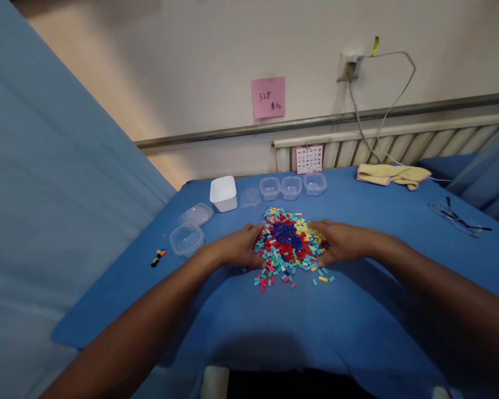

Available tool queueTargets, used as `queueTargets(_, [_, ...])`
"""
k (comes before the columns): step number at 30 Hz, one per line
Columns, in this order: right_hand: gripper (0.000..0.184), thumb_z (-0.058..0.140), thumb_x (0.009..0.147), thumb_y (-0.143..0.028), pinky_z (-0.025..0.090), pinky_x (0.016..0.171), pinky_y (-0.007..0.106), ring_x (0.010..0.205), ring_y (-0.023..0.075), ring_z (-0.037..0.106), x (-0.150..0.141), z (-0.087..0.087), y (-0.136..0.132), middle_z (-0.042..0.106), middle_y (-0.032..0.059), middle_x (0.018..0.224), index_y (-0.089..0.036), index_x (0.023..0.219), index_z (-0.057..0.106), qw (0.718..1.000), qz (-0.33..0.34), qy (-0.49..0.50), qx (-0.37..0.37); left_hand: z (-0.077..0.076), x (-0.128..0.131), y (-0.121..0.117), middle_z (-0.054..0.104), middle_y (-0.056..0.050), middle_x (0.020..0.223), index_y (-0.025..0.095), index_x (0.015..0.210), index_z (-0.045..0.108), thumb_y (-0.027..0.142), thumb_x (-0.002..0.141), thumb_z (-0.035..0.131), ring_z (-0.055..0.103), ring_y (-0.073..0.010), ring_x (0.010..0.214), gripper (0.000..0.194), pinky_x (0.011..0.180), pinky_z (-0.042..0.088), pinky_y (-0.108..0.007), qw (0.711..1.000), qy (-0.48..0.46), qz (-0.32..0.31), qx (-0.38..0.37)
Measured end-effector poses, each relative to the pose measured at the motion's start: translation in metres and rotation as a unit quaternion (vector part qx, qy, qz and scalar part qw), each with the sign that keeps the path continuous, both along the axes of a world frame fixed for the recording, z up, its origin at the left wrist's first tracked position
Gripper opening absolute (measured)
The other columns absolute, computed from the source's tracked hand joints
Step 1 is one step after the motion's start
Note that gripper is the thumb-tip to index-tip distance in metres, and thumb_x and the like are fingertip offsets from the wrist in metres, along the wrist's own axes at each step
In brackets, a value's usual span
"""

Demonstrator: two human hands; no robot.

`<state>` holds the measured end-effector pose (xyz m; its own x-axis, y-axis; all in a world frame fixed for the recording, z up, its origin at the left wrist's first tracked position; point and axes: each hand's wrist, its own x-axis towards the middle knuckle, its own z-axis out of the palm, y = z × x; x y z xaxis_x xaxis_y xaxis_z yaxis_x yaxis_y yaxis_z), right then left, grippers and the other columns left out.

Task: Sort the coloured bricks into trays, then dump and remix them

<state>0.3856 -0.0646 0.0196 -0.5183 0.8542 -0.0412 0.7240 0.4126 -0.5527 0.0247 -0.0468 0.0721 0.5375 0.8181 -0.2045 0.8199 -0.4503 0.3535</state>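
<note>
A heap of small coloured building bricks [289,235] lies on the blue-covered table [249,327]. Dark blue and red ones fill its middle; turquoise, yellow, pink and white ones surround them. My left hand [242,246] rests against the heap's left side, thumb and fingers apart. On the right side my right hand [341,241] cups the edge of the pile, its thumb spread from the fingers. Some fingertips are hidden behind the hands or among the bricks. Several loose bricks lie in front of the heap, including a yellow one [323,279].
Behind the heap stand a white tub [223,194] and clear containers [291,188]. Another clear container [187,239] and a lid [197,214] are at left, near a few black and orange pieces [158,257]. A yellow cloth [393,174] and glasses [459,219] lie right.
</note>
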Motion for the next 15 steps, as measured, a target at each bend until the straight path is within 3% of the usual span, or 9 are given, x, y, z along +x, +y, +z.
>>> queueTargets(3, [0.090, 0.102, 0.059, -0.033, 0.059, 0.105, 0.043, 0.121, 0.0379, 0.075, -0.034, 0.007, 0.015, 0.080, 0.0136, 0.133, -0.023, 0.144, 0.073, 0.998, 0.000, 0.058, -0.008, -0.004, 0.025, 0.012, 0.072, -0.018, 0.138, 0.019, 0.160, 0.058, 0.039, 0.063, 0.090, 0.073, -0.0419, 0.119, 0.103, 0.103, 0.061, -0.049, 0.999, -0.013, -0.002, -0.030])
queueTargets(8, [0.083, 0.092, 0.059, -0.019, 0.060, 0.091, 0.039, 0.099, 0.0290, 0.075, -0.063, 0.008, 0.026, 0.083, 0.0065, 0.116, -0.020, 0.140, 0.071, 0.985, -0.004, 0.158, -0.063, -0.009, 0.045, 0.019, 0.080, -0.008, 0.116, 0.020, 0.145, 0.065, 0.023, 0.065, 0.079, 0.075, -0.0307, 0.098, 0.081, 0.088, 0.064, -0.039, 0.991, -0.115, -0.015, -0.060])
queueTargets(12, [0.072, 0.078, 0.072, -0.021, 0.060, 0.068, 0.034, 0.074, 0.0222, 0.072, -0.073, 0.003, 0.028, 0.079, 0.0003, 0.093, -0.017, 0.143, 0.065, 0.976, 0.013, 0.185, -0.111, -0.009, 0.051, 0.015, 0.078, -0.006, 0.111, 0.017, 0.144, 0.063, 0.015, 0.059, 0.074, 0.071, -0.0235, 0.083, 0.085, 0.072, 0.061, -0.034, 0.961, -0.236, 0.037, -0.141])
queueTargets(15, [0.066, 0.081, 0.075, -0.027, 0.063, 0.071, 0.035, 0.080, 0.0231, 0.074, -0.075, 0.010, 0.032, 0.080, 0.0011, 0.098, -0.019, 0.139, 0.066, 0.967, 0.029, 0.218, -0.132, -0.002, 0.054, 0.014, 0.076, -0.005, 0.109, 0.017, 0.138, 0.064, 0.014, 0.059, 0.077, 0.068, -0.0215, 0.082, 0.081, 0.070, 0.060, -0.034, 0.939, -0.289, 0.065, -0.178])
